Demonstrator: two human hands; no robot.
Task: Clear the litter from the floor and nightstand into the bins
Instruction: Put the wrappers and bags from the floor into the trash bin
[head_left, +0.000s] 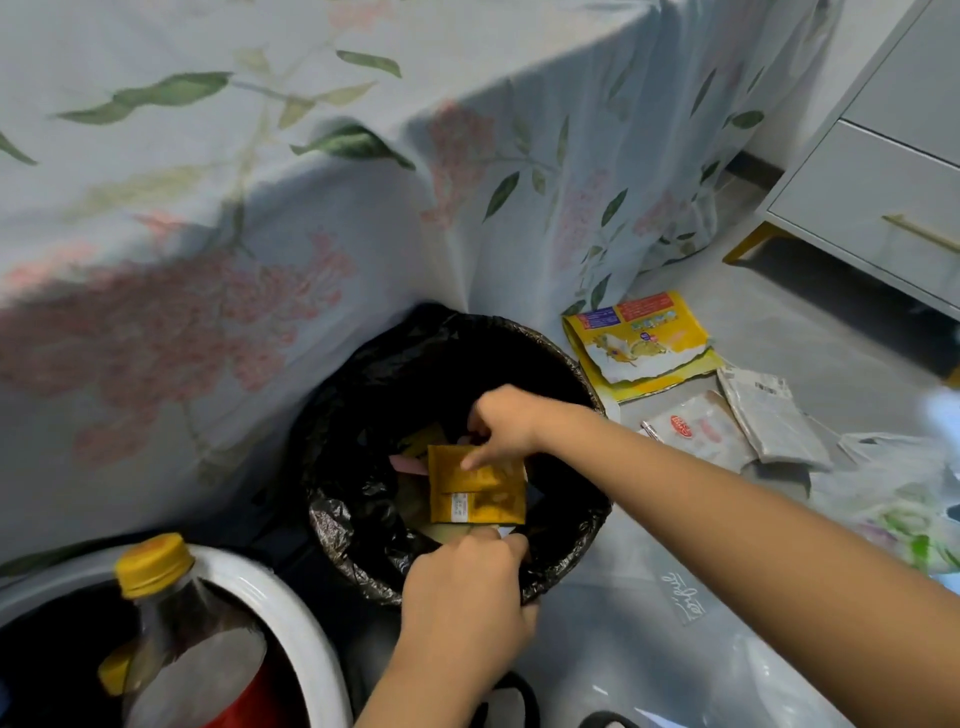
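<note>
Both hands work over the black-lined bin (457, 452), which stands at the foot of the bed (260, 182). The right hand (501, 423) pinches the top edge of a yellow packet (475, 486), and the left hand (467, 577) grips its lower edge with curled fingers. The packet hangs inside the bin's mouth, its long axis running twelve to six, directly between the two hands, so letting go should drop it straight in. More litter lies on the floor at about two o'clock from the bin: a torn yellow wrapper (641, 343), a white sachet (698, 431) and a grey pouch (769, 415). The right hand is nearer to these. At seven o'clock a second, white-rimmed bin (291, 613) holds a bottle (176, 639).
</note>
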